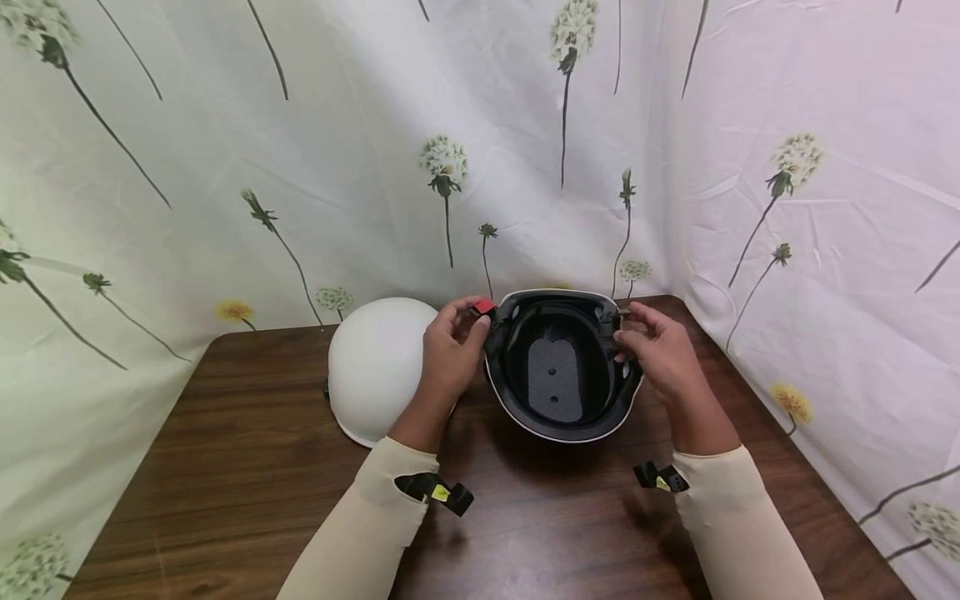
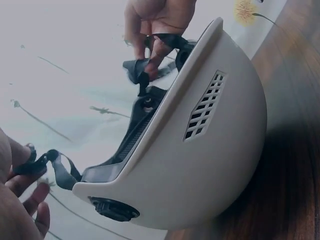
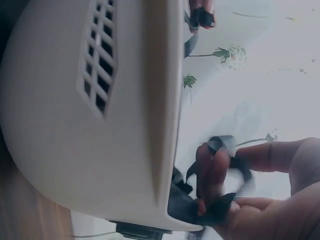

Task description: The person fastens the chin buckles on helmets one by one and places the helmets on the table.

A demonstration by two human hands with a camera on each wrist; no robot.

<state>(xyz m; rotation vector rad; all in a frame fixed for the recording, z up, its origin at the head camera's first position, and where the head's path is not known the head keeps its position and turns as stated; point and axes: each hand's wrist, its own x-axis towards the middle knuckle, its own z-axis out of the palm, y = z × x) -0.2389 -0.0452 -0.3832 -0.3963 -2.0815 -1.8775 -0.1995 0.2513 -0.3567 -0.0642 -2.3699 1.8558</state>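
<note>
A white helmet [image 1: 555, 367] lies upside down on the table, its black padded inside facing up. At its left rim, the left hand [image 1: 453, 346] pinches a strap end with a red piece [image 1: 484, 307]. The right hand [image 1: 663, 350] grips black strap at the right rim. In the left wrist view the helmet shell [image 2: 215, 145] shows a vent, with the left hand [image 2: 22, 190] holding a black buckle at lower left and the right hand [image 2: 162, 25] above. The right wrist view shows the right hand [image 3: 270, 195] with strap looped around its fingers, beside the shell [image 3: 135, 110].
A second white helmet [image 1: 382, 362] rests dome up on the brown wooden table [image 1: 247, 467], left of the first and partly behind the left forearm. White cloth [image 1: 360, 167] with a dandelion print hangs behind the table and along its right side.
</note>
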